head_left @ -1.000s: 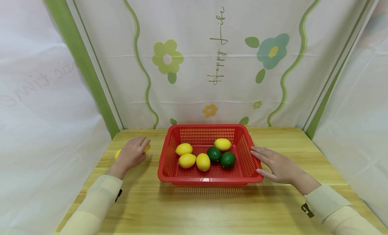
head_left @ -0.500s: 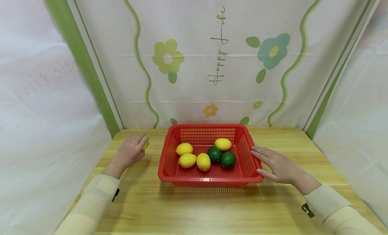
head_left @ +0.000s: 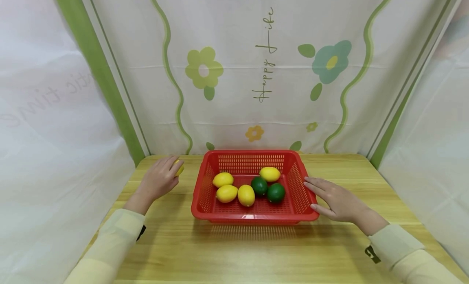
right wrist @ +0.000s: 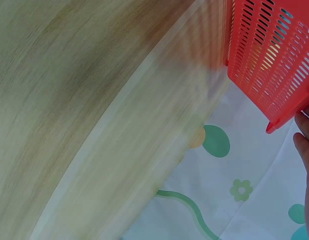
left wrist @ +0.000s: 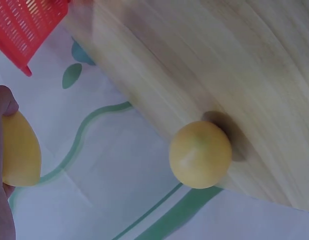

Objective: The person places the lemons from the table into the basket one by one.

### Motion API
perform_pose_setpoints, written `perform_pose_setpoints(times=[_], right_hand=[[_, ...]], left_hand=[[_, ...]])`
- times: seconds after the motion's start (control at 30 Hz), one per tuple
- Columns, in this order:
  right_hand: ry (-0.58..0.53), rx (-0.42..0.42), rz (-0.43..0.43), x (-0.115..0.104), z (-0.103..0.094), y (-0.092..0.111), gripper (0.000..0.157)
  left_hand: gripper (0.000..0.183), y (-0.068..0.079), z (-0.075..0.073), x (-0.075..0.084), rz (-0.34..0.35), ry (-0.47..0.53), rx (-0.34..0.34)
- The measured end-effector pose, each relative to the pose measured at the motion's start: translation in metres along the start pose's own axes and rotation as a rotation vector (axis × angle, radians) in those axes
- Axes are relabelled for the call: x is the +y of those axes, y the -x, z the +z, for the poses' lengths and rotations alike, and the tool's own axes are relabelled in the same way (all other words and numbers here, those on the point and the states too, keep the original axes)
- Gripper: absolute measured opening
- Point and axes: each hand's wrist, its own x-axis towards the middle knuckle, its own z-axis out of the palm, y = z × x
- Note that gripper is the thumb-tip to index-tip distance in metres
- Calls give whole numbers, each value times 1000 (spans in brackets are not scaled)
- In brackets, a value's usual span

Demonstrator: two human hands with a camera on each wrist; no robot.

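Note:
My left hand (head_left: 158, 179) grips a yellow lemon (head_left: 178, 167) left of the red basket (head_left: 253, 217). In the left wrist view that lemon (left wrist: 20, 150) shows between thumb and fingers, while another lemon (left wrist: 200, 155) lies on the table; the hand and arm hide this one in the head view. My right hand (head_left: 337, 199) rests its outstretched fingers against the basket's right rim. Inside the basket lie several lemons, such as one at the front (head_left: 246, 195) and one at the back (head_left: 270, 174), plus two dark green round fruits (head_left: 276, 193).
The wooden table (head_left: 242, 255) carries the basket near its back edge. Behind it hangs a white curtain (head_left: 231, 40) printed with flowers, and further white cloth (head_left: 55, 162) encloses the left and right sides.
My left hand has moved slightly away from me with the lemon, and the second lemon at its left has gone out of sight behind it. The right hand and the basket have stayed put.

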Motion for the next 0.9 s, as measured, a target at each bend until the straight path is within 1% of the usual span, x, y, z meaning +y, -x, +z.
perform_pose_setpoints(times=[0.27, 0.5, 0.73, 0.9], right_hand=[[1, 0, -2, 0, -1, 0, 64], [0, -2, -3, 0, -1, -1, 64], [1, -3, -5, 0, -2, -1, 64], [2, -6, -5, 0, -1, -1, 64]], left_hand=[[37, -11, -6, 4, 33, -6, 15], [35, -21, -8, 9, 68, -26, 43], [38, -31, -13, 19, 68, -32, 4], [39, -38, -14, 26, 76, -15, -1]])
